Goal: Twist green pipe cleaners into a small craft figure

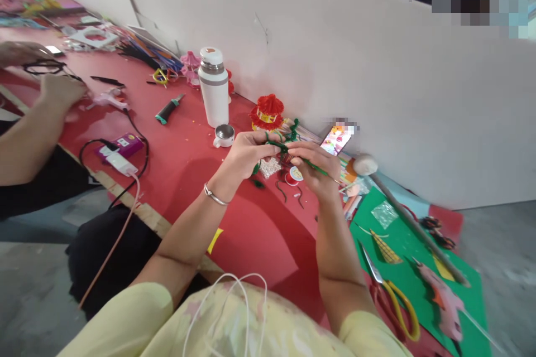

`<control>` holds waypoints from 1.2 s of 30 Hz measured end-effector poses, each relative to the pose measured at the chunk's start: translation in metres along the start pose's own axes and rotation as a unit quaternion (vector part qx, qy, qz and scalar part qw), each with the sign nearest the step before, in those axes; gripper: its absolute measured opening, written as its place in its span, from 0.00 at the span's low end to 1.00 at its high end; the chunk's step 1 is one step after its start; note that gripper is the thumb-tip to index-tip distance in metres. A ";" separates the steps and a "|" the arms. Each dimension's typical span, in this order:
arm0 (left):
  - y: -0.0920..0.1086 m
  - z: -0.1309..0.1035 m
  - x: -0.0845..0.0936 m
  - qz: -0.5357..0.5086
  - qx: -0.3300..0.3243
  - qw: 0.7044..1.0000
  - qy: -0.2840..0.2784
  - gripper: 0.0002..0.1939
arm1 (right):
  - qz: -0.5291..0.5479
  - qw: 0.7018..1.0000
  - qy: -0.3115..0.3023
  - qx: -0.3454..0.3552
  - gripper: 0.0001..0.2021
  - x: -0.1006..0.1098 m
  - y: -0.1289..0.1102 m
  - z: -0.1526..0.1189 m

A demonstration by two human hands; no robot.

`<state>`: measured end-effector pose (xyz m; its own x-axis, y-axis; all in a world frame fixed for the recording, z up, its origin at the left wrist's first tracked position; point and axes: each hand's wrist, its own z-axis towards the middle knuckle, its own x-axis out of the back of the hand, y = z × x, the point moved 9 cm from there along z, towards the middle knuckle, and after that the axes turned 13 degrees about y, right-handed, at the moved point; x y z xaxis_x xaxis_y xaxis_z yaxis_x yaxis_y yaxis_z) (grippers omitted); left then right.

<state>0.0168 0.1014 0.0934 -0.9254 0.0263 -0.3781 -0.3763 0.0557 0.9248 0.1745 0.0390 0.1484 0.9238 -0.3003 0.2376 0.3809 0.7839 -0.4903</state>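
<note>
My left hand (247, 153) pinches a dark green fuzzy chenille stem (277, 146), with green strands looped over its fingers. My right hand (316, 167) grips the same green piece from the other side. A thin green stick (314, 167) runs under its fingers; its kind is hard to tell. Curly green ends rise above the hands, and a green leaf-like bit (258, 183) lies below them. Under my hands are a pile of white beads (270, 168), a red spool (294, 175) and short dark stem pieces (300, 198).
A white thermos (215, 95), its cup (224, 135), a red fuzzy ornament (268, 111) and a phone (337, 138) stand beyond. Scissors (389, 290), a pink glue gun (441, 301) and a rod (414, 223) lie right. A co-worker's hands (62, 89), a cutter (170, 109) and cables are left.
</note>
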 end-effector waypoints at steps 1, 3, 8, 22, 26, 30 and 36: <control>0.004 0.001 0.003 0.029 -0.031 0.999 0.008 0.06 | 0.000 1.000 -0.020 -0.012 0.07 0.000 -0.002 0.002; 0.009 0.001 0.005 0.073 -0.076 0.994 0.012 0.05 | -0.004 0.998 -0.054 -0.040 0.07 0.000 -0.006 0.003; 0.014 -0.002 0.004 0.125 -0.098 0.987 -0.010 0.06 | 0.042 0.985 -0.088 -0.139 0.08 0.006 0.002 -0.001; -0.009 -0.005 -0.009 -0.060 0.034 0.998 0.002 0.09 | 0.130 0.972 0.140 -0.138 0.11 -0.012 0.030 -0.014; 0.000 -0.005 -0.007 -0.083 0.013 0.996 0.006 0.08 | 0.136 0.966 0.143 -0.165 0.15 -0.009 0.032 -0.015; 0.009 -0.004 -0.004 -0.059 -0.047 0.997 0.022 0.09 | 0.158 0.957 0.137 -0.201 0.16 -0.009 0.040 -0.017; 0.037 -0.014 0.002 0.071 -0.215 0.972 0.067 0.24 | 0.204 0.945 0.121 -0.224 0.16 -0.008 0.040 -0.013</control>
<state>0.0004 0.0897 0.1276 -0.9562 -0.1282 -0.2630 -0.2016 -0.3627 0.9099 0.1823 0.0657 0.1165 0.9588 -0.1808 -0.2191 -0.0799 0.5686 -0.8187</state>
